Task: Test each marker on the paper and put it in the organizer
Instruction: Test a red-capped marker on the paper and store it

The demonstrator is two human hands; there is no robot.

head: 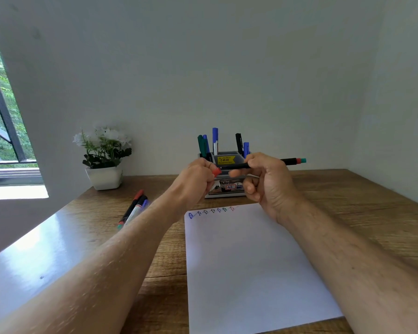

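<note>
Marker [263, 164] level in your right hand [267, 182], fingers curled round it, red cap [217, 172] pinched in your left hand [195, 180] at nine o'clock, organizer [227, 175] behind, paper [246, 266] at six

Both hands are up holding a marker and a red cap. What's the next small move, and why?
Probably press the red cap in the left hand onto the marker held by the right hand, then stand it in the organizer. A red mark already ends the row on the paper.

Six markers [215, 138] in one organizer [227, 162], three markers [134, 208] on table, one held marker [287, 162], one paper [246, 261].
</note>
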